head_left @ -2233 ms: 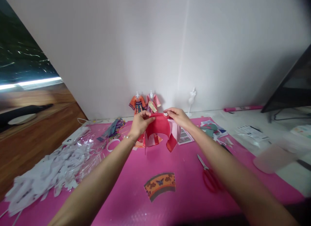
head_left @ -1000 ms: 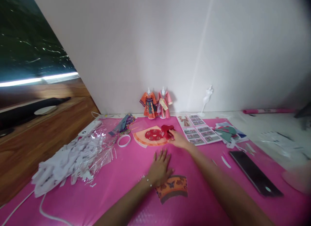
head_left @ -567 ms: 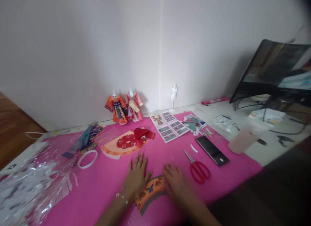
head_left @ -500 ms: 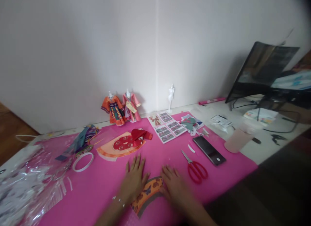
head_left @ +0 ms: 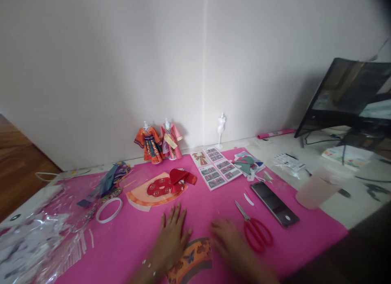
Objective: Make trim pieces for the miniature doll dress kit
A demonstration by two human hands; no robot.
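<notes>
A curved strip of orange fabric (head_left: 195, 256) with butterfly prints and grey edges lies on the pink mat (head_left: 122, 249). Flat beside and partly over its left part is my left hand (head_left: 171, 237), fingers spread, a beaded bracelet at the wrist. My right hand (head_left: 229, 240), blurred by motion, is just off the strip's right end; its fingers are slightly bent and no object shows in them. Red-handled scissors (head_left: 257, 233) lie to the right of this hand. Beyond my left hand is a peach fan-shaped fabric piece (head_left: 137, 196) with red cloth (head_left: 179, 180) on it.
Two dressed doll forms (head_left: 151, 145) and a bare white mannequin (head_left: 221, 127) stand by the wall. An instruction sheet (head_left: 216, 170), a phone (head_left: 275, 204), a pink cup (head_left: 311, 192) and a monitor (head_left: 339, 96) are rightward. Plastic bags (head_left: 33, 243) and a white ring (head_left: 109, 210) lie left.
My right hand has moved off the right end of the orange strip, its fingers more bent. My left hand stays flat. The view has shifted slightly.
</notes>
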